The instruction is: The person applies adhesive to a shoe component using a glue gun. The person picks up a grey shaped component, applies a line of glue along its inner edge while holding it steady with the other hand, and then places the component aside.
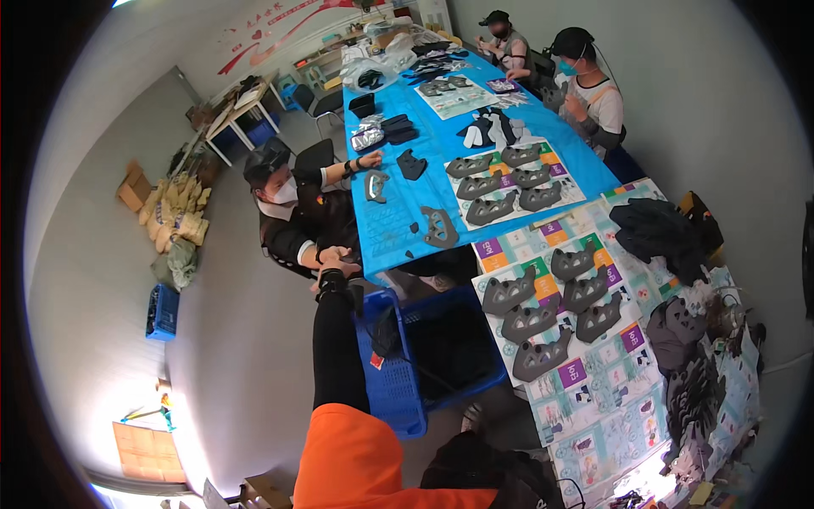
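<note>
My left arm, in an orange sleeve with a black lower sleeve, reaches forward past the blue basket. At its end my left hand [337,267] meets a seated co-worker's hand [333,253] beside the table's near left corner. The fingers overlap and are too small to make out, so I cannot tell whether anything is between them. My right hand is out of view. Closest on the blue-covered table [386,267] is a grey curved piece with cutouts [438,227]. A similar piece [376,187] and a dark flat piece [412,165] lie farther back.
Blue plastic baskets [392,416] stand below, one holding dark material. To the right, a paper-covered table [606,399] bears several grey cutout pieces [541,355] and dark cloth [657,229]. Two more people [593,102] sit along the far right side. Chairs [318,106] stand left of the blue table.
</note>
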The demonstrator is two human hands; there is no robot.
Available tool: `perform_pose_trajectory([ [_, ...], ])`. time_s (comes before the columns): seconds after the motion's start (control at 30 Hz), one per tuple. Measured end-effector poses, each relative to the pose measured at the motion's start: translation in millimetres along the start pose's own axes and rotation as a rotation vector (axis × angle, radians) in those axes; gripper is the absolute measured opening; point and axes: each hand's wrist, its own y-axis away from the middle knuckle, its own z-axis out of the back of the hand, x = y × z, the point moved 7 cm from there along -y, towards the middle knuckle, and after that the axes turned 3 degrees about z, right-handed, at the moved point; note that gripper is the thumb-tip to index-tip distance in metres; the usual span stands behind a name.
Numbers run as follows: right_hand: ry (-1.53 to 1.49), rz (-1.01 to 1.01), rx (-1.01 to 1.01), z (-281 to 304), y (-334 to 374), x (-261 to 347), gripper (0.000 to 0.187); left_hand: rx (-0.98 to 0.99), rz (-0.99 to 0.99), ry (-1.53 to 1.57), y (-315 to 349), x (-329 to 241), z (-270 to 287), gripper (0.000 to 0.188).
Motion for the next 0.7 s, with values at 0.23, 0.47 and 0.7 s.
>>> perform_pose_trajectory([
  [0.23,-0.783,-0.357,-0.139,-4.6,-35.1,21.8,0.05,-0.99,0.22,-0.709,134.0,-211.5,52.8,0.125],
  [0.47,-1.087,-0.625,0.155,-48.3,-108.8,79.0,0.044,-0.45,-0.026,-0.383,286.0,-178.0,-127.1,0.096],
  [0.7,-0.979,-0.367,0.276,-112.3,-161.5,132.6,0.033,0.647,0.072,-0.33,415.2,-67.0,-314.7,0.079],
])
